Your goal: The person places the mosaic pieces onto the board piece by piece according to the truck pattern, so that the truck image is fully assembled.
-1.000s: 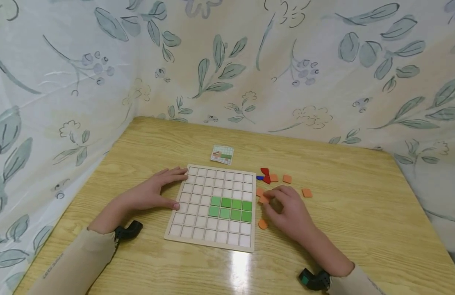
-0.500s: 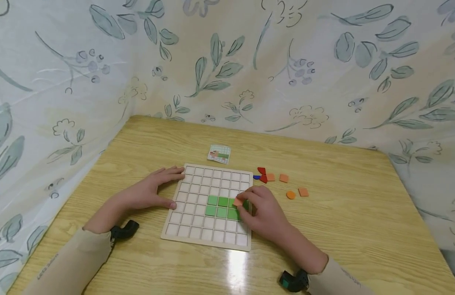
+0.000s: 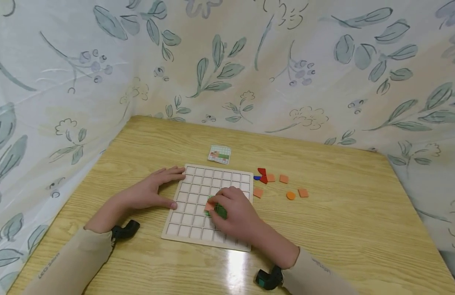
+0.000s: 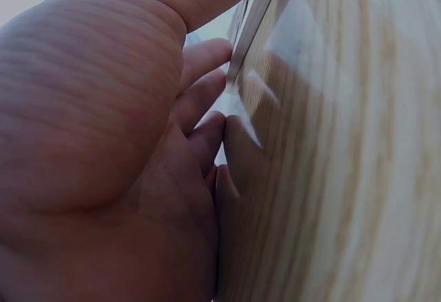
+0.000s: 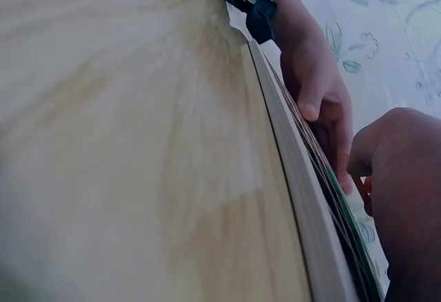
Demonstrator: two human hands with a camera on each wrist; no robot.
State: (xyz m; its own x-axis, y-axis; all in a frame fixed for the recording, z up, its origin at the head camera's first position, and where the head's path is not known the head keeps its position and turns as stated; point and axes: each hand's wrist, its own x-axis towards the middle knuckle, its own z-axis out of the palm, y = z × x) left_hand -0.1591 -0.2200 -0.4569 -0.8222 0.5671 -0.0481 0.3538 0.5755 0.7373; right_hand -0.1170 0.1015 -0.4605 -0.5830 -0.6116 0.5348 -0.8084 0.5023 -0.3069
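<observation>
A right hand point(image 3: 235, 214) pinches an orange square point(image 3: 210, 206) over a gridded board point(image 3: 192, 198), beside green tiles point(image 3: 221, 211), while the left hand point(image 3: 151, 190), fingers loosely extended, touches the left edge; squaring corners to a cell before lowering should help it seat flat.

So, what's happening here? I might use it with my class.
A person's right hand pinches an orange tile over a gridded board, near green tiles on it. The left hand touches the board's left edge. Orange pieces, red pieces and a blue piece lie to the right; a small picture card lies beyond the board.
</observation>
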